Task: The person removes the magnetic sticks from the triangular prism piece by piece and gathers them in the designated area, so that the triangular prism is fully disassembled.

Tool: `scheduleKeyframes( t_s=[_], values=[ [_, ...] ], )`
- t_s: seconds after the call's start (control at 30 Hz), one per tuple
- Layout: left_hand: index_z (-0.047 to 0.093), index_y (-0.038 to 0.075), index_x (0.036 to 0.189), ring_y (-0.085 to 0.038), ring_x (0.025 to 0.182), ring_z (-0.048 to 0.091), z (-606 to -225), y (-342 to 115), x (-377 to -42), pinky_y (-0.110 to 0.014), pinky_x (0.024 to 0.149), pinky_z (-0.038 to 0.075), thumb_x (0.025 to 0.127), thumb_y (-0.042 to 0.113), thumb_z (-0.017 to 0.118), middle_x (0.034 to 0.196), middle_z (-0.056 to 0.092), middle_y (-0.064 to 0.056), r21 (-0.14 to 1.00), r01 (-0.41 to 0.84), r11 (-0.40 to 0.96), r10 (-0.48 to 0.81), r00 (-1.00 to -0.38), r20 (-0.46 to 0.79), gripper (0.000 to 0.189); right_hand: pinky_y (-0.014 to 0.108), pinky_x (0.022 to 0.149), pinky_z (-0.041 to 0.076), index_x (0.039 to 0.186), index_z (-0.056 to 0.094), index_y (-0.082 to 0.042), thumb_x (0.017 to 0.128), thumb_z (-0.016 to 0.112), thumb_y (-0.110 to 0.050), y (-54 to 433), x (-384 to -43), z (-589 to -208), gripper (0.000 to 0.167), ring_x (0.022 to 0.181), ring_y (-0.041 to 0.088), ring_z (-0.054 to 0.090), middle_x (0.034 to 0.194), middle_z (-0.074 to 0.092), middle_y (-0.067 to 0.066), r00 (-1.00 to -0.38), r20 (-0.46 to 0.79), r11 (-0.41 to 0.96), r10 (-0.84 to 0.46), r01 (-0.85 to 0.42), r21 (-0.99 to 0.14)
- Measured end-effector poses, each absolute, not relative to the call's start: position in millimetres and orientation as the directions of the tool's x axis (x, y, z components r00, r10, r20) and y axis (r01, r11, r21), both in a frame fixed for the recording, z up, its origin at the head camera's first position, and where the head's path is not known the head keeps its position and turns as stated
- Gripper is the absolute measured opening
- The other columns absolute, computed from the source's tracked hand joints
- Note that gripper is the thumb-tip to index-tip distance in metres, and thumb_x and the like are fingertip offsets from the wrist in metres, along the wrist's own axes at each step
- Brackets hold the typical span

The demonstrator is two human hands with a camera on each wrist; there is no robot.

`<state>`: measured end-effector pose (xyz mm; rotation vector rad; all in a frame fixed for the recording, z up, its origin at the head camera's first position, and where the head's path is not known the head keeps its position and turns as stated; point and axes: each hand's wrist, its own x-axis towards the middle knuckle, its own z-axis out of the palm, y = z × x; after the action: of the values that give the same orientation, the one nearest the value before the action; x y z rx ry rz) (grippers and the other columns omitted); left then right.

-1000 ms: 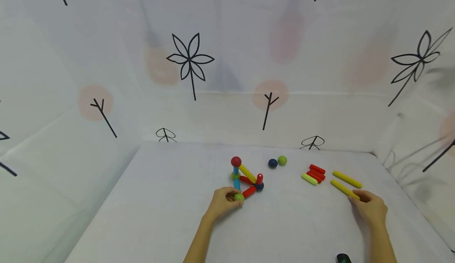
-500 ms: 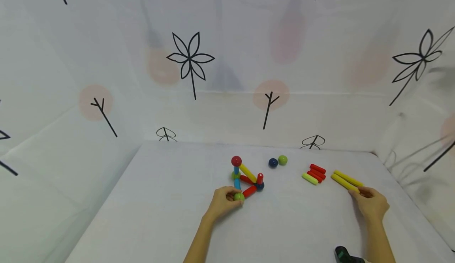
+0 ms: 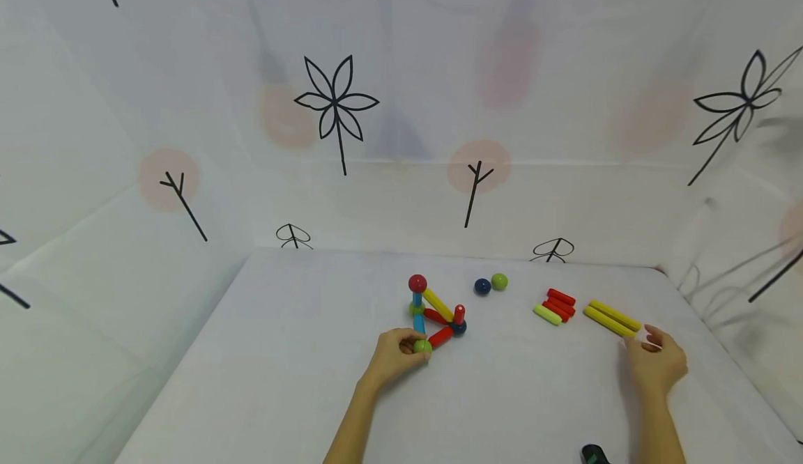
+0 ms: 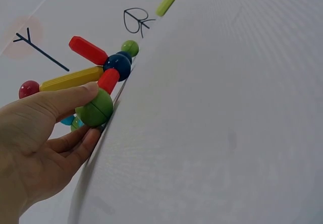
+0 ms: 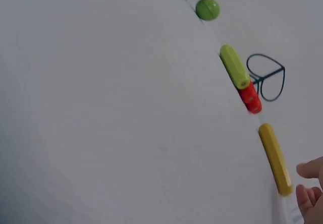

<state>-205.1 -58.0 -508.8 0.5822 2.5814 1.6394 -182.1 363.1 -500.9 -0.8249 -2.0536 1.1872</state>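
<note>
My left hand pinches a green ball at the near corner of a model built of balls and rods. A red rod links that ball to a dark blue ball, from which another red rod stands up. A yellow rod slopes up from there to a red ball on top of a blue rod. My right hand is apart from the near end of two yellow rods lying side by side, its fingers loosely bent with nothing between them.
Several red rods and a short light green rod lie left of the yellow pair. Behind the model sit a loose dark blue ball and a green ball. A dark object shows at the front edge.
My right hand has pushed the nearer yellow rod up against the other and let go of it, drawing slightly back. The left hand stays on the green ball.
</note>
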Motion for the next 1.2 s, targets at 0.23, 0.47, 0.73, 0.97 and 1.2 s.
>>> scheduleKeyframes(
  t_s=[0.23,0.47,0.73,0.97,1.2],
  values=[
    [0.07,0.001,0.101,-0.008,0.073,0.053,-508,-59,-206,-0.018,0.066,0.047,0.078,0.014,0.076,0.086,0.063,-0.003,0.875,0.298,0.382,0.326,-0.929,0.174,0.027,-0.001,0.061,0.035,0.12,0.057,0.007,0.083,0.069,-0.011,315,-189,-479,0.042,0.066,-0.02,0.04,0.096,0.059,0.016,-0.762,0.338,0.537,0.552,0.015,-0.843],
    [0.07,0.0,0.101,-0.008,0.072,0.053,-508,-60,-206,-0.018,0.066,0.047,0.079,0.014,0.075,0.085,0.063,-0.003,0.871,0.3,0.389,0.326,-0.929,0.174,0.027,0.01,0.065,0.048,0.125,0.053,0.003,0.087,0.068,-0.024,279,-200,-468,0.049,0.076,-0.007,0.055,0.091,0.06,-0.009,-0.937,0.225,0.445,0.268,-0.087,-0.891],
    [0.07,0.0,0.101,-0.007,0.072,0.053,-509,-61,-206,-0.018,0.066,0.048,0.079,0.014,0.075,0.085,0.064,-0.003,0.87,0.303,0.39,0.325,-0.929,0.178,0.027,0.015,0.076,0.047,0.131,0.051,-0.003,0.088,0.067,-0.028,234,-211,-462,0.053,0.099,0.019,0.057,0.115,0.059,0.021,-0.986,0.164,0.448,0.04,-0.129,-0.885],
    [0.069,-0.001,0.101,-0.009,0.072,0.053,-509,-60,-205,-0.018,0.065,0.047,0.078,0.012,0.075,0.085,0.064,-0.004,0.873,0.304,0.383,0.328,-0.928,0.179,0.027,0.029,0.08,0.048,0.131,0.052,-0.003,0.084,0.071,-0.021,195,-220,-464,0.053,0.099,0.033,0.057,0.117,0.059,0.024,-0.972,0.189,0.472,-0.138,-0.232,-0.85],
    [0.07,-0.001,0.101,-0.008,0.071,0.054,-509,-59,-205,-0.018,0.065,0.047,0.078,0.014,0.075,0.085,0.064,-0.005,0.864,0.32,0.388,0.328,-0.924,0.195,0.027,0.025,0.071,0.049,0.118,0.061,-0.001,0.082,0.072,-0.013,172,-224,-470,0.04,0.084,0.022,0.058,0.106,0.064,0.016,-0.957,0.241,0.497,-0.162,-0.29,-0.818]
  ],
)
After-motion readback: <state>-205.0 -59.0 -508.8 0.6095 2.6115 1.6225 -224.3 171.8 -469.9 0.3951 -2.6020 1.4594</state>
